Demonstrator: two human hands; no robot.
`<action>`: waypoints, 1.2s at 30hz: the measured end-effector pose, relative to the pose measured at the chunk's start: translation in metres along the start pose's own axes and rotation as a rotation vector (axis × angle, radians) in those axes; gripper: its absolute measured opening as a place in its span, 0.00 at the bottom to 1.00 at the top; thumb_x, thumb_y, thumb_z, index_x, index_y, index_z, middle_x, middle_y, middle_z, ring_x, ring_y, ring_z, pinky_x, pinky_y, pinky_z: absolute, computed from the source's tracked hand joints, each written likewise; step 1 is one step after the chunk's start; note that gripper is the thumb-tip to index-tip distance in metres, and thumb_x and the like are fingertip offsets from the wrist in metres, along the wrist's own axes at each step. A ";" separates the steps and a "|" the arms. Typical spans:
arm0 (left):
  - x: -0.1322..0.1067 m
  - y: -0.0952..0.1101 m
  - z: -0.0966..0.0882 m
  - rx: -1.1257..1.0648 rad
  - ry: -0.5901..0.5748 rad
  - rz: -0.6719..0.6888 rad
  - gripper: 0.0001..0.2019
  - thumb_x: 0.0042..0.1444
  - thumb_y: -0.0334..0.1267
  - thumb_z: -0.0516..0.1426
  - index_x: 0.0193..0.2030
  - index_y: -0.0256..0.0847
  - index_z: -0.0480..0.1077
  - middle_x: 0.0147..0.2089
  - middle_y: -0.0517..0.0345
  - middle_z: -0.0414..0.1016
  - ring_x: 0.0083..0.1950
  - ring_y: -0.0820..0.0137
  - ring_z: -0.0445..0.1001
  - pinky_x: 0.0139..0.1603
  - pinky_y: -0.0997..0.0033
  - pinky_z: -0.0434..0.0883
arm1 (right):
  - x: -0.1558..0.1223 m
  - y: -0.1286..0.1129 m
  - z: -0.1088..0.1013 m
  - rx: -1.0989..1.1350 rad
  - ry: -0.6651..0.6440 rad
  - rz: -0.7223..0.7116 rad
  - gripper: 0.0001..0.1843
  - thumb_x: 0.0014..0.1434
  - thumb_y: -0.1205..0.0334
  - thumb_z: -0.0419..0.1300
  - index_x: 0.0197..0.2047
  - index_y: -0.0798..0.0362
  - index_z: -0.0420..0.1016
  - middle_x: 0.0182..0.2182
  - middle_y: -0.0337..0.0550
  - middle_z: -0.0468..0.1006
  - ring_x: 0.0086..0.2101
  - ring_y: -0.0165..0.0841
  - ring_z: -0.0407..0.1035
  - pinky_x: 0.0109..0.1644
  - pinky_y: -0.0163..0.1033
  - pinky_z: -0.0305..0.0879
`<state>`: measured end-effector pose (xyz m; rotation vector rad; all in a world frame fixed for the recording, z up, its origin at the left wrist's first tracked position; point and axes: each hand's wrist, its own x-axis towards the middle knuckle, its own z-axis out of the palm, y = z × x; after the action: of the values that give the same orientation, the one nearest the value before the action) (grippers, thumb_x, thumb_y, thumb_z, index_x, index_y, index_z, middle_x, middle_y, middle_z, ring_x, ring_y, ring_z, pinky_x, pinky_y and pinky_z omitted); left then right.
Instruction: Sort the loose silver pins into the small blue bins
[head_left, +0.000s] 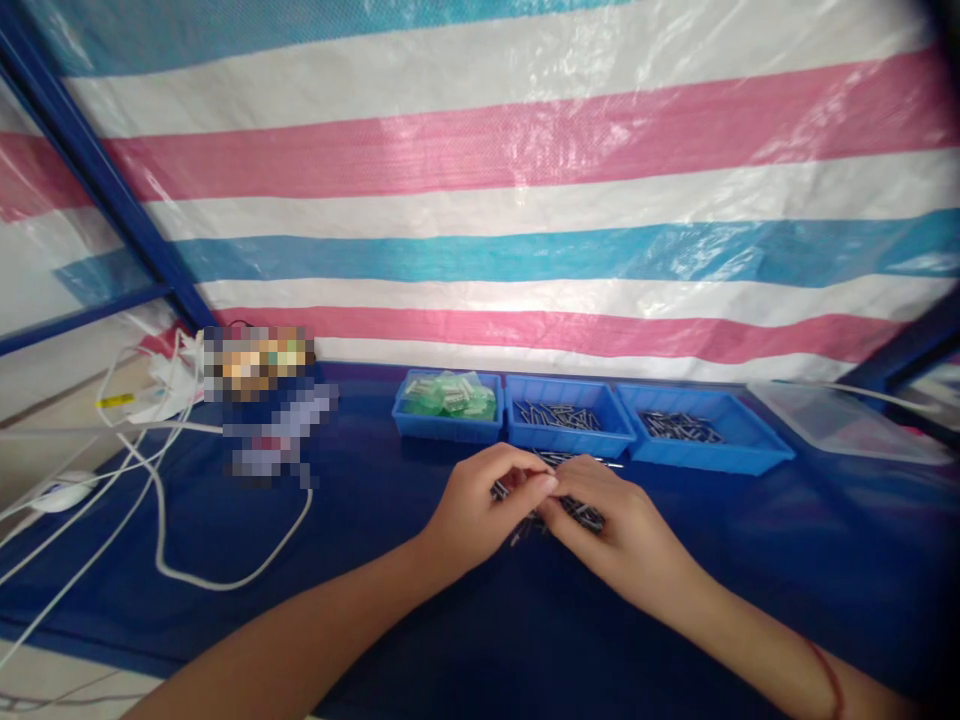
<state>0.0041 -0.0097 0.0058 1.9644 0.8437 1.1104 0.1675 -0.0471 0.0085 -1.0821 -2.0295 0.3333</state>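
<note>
My left hand (480, 505) and my right hand (611, 525) meet at the middle of the blue table (390, 620), fingertips touching. Both are curled in a pinch over a loose pile of small dark metal pins (574, 512) that lies on the cloth under them. Each hand seems to grip some pins, though the fingers hide just what. Behind the hands stand three blue trays: the left tray (448, 425) holds green plastic parts, the middle tray (568, 430) and the right tray (705, 445) hold metal pins.
White cables (161, 520) loop over the table's left side beside a blurred-out object (266, 410). A clear plastic lid or tray (847, 420) lies at the far right. A striped pink, white and blue tarp (525, 180) hangs behind, with blue frame posts (97, 170).
</note>
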 end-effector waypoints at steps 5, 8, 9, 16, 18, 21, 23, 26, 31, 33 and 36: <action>0.003 -0.007 -0.001 -0.007 0.030 -0.029 0.06 0.58 0.37 0.58 0.38 0.38 0.73 0.36 0.56 0.76 0.36 0.71 0.73 0.39 0.74 0.69 | 0.006 0.002 0.007 0.026 0.082 0.067 0.07 0.60 0.67 0.56 0.30 0.52 0.71 0.28 0.41 0.75 0.33 0.34 0.69 0.38 0.40 0.65; 0.003 -0.008 0.002 -0.001 0.000 -0.035 0.05 0.57 0.36 0.58 0.36 0.38 0.74 0.35 0.56 0.76 0.35 0.71 0.73 0.39 0.74 0.69 | 0.000 0.006 0.010 0.033 0.090 0.085 0.07 0.60 0.66 0.55 0.31 0.52 0.71 0.28 0.40 0.75 0.31 0.33 0.69 0.36 0.38 0.65; 0.002 -0.008 0.003 -0.004 -0.008 -0.040 0.05 0.57 0.36 0.58 0.35 0.38 0.74 0.35 0.57 0.76 0.35 0.71 0.73 0.39 0.74 0.70 | -0.002 0.008 0.009 0.035 0.092 0.084 0.06 0.60 0.66 0.55 0.31 0.51 0.71 0.27 0.40 0.74 0.31 0.33 0.68 0.36 0.38 0.65; 0.001 -0.005 0.006 -0.018 -0.033 -0.055 0.06 0.57 0.38 0.58 0.34 0.38 0.74 0.33 0.56 0.76 0.35 0.71 0.73 0.36 0.75 0.69 | -0.010 0.008 0.002 0.026 0.103 0.064 0.05 0.60 0.67 0.56 0.31 0.51 0.71 0.28 0.41 0.75 0.33 0.33 0.69 0.38 0.39 0.66; 0.001 -0.006 0.005 -0.018 -0.037 -0.046 0.06 0.58 0.38 0.58 0.35 0.37 0.73 0.33 0.56 0.76 0.35 0.71 0.73 0.37 0.75 0.69 | -0.009 0.007 0.000 0.039 0.086 0.059 0.06 0.60 0.67 0.56 0.32 0.52 0.71 0.30 0.41 0.75 0.34 0.33 0.69 0.39 0.39 0.66; 0.001 -0.007 0.006 -0.005 -0.035 -0.044 0.06 0.58 0.37 0.58 0.35 0.37 0.73 0.33 0.56 0.75 0.34 0.71 0.73 0.36 0.75 0.69 | -0.009 0.009 -0.001 0.067 0.047 0.059 0.06 0.61 0.67 0.56 0.33 0.51 0.72 0.31 0.42 0.76 0.35 0.33 0.69 0.40 0.39 0.66; 0.001 -0.007 0.006 0.009 -0.032 -0.043 0.06 0.57 0.37 0.58 0.34 0.37 0.73 0.32 0.57 0.75 0.33 0.72 0.72 0.36 0.75 0.69 | -0.008 0.011 -0.003 0.077 0.028 0.058 0.06 0.61 0.67 0.56 0.33 0.51 0.73 0.31 0.41 0.76 0.35 0.33 0.70 0.40 0.39 0.66; 0.002 -0.005 0.006 0.015 -0.026 -0.016 0.05 0.58 0.37 0.57 0.36 0.38 0.73 0.33 0.57 0.75 0.34 0.72 0.73 0.36 0.75 0.69 | -0.007 0.014 -0.007 0.079 0.027 0.062 0.06 0.60 0.66 0.56 0.32 0.51 0.73 0.31 0.41 0.77 0.34 0.33 0.70 0.40 0.39 0.67; 0.004 -0.006 0.003 0.043 -0.012 0.047 0.05 0.59 0.36 0.57 0.39 0.39 0.73 0.36 0.56 0.76 0.35 0.72 0.73 0.37 0.75 0.69 | -0.005 0.015 -0.014 0.082 0.086 0.098 0.04 0.59 0.65 0.58 0.32 0.51 0.73 0.30 0.42 0.76 0.33 0.33 0.70 0.38 0.39 0.67; 0.006 -0.008 0.001 0.069 -0.016 0.068 0.05 0.59 0.36 0.56 0.39 0.39 0.72 0.36 0.56 0.75 0.35 0.72 0.72 0.37 0.75 0.69 | -0.004 0.015 -0.018 0.095 0.097 0.098 0.04 0.59 0.65 0.58 0.32 0.51 0.73 0.29 0.41 0.76 0.32 0.32 0.70 0.37 0.39 0.66; 0.008 -0.010 0.000 0.114 -0.050 0.119 0.05 0.60 0.36 0.56 0.39 0.38 0.71 0.37 0.55 0.74 0.36 0.72 0.72 0.37 0.75 0.69 | -0.004 0.014 -0.022 0.103 0.105 0.085 0.04 0.59 0.63 0.58 0.33 0.52 0.73 0.30 0.41 0.76 0.31 0.32 0.69 0.35 0.38 0.66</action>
<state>0.0054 0.0019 0.0007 2.1518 0.7879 1.0966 0.1934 -0.0441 0.0127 -1.1011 -1.8573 0.4118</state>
